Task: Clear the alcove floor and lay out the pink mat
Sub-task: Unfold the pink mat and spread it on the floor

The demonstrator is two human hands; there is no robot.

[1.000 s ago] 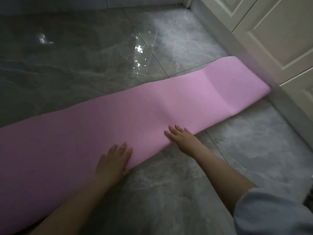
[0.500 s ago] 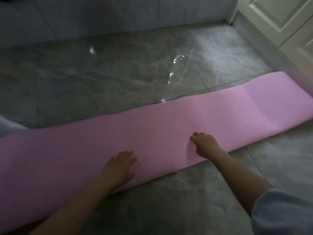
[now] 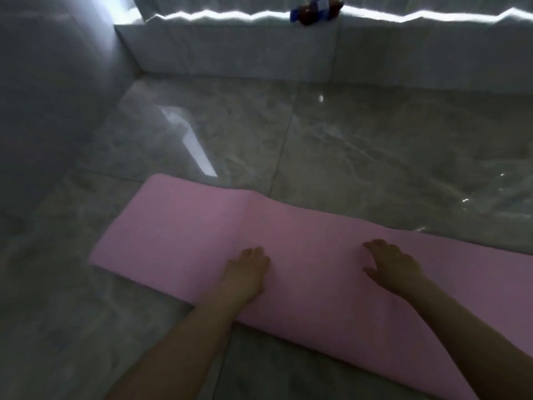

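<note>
Mat [image 3: 184, 235]: pink, unrolled flat on the floor, running from left of centre off the right edge; a faint crease crosses it just left of the hands.
Floor [image 3: 360, 157]: glossy grey marble tiles, bright reflections on them; it shows on both long sides of the mat.
Wall [image 3: 52, 96]: grey, at the left, meeting a low tiled ledge [image 3: 230, 50] at the back.
Left hand [image 3: 248, 269]: palm down on the mat near its front edge, fingers relaxed, gripping nothing.
Right hand [image 3: 393, 262]: flat on the mat, fingers spread apart, gripping nothing.
Bottle [image 3: 315, 8]: dark, blurred, lying on the ledge.
</note>
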